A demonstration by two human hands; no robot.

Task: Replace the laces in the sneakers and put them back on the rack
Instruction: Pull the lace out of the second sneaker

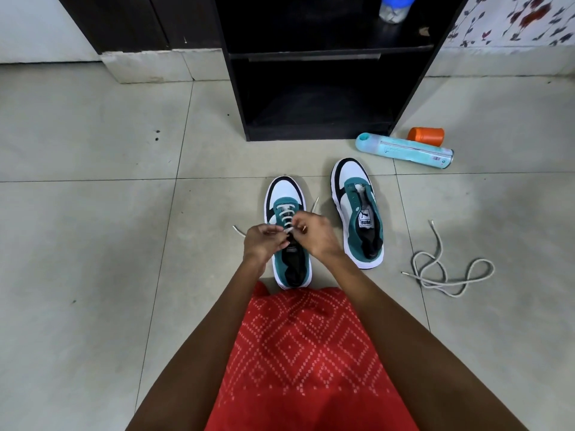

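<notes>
Two teal, white and black sneakers stand on the tiled floor, toes pointing away from me. The left sneaker point(284, 197) has a white lace point(286, 214) threaded through its lower eyelets. My left hand point(264, 242) and my right hand point(315, 233) meet over its upper eyelets, each pinching a part of that lace. The lace's two tips stick out at the sides. The right sneaker point(357, 209) has no lace. A loose grey-white lace point(448, 269) lies coiled on the floor to its right. The black shoe rack point(320, 88) stands behind, lower shelf bare.
A light blue spray can point(404, 150) lies on the floor by the rack's right foot, with an orange cap point(426, 136) behind it. A blue-lidded jar point(393, 7) stands on the rack's upper shelf. My red patterned garment point(305, 353) covers the floor near me.
</notes>
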